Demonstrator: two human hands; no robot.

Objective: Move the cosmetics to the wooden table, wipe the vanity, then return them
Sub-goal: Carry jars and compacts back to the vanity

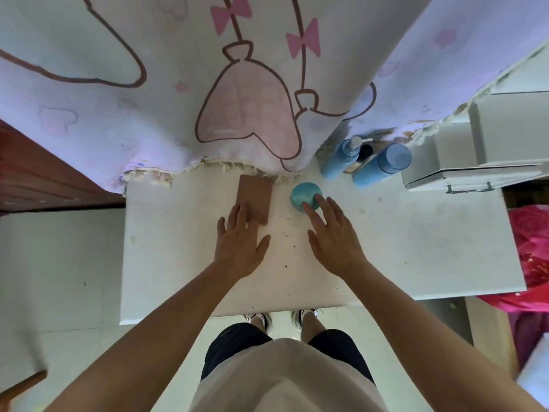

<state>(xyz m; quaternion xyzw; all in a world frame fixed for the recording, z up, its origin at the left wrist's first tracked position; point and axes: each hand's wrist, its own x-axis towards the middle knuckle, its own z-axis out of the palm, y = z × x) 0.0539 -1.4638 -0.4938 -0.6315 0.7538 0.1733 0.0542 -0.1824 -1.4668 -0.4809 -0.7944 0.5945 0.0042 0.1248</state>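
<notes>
On the white vanity top (416, 248) lie a flat brown rectangular case (255, 193) and a round teal jar (304, 195). My left hand (240, 242) is spread flat, its fingertips resting on the near end of the brown case. My right hand (332, 236) is open too, with fingertips touching the near side of the teal jar. Two tall blue bottles, one with a pump (341, 157) and one with a blue cap (383, 165), stand at the back right with a small dark-capped item (364, 151) between them.
A printed pink and white cloth (208, 84) hangs over the back of the vanity. White drawer boxes (475, 156) sit at the back right. A dark wooden piece (38, 173) stands to the left, and a red floral fabric (531, 248) lies to the right.
</notes>
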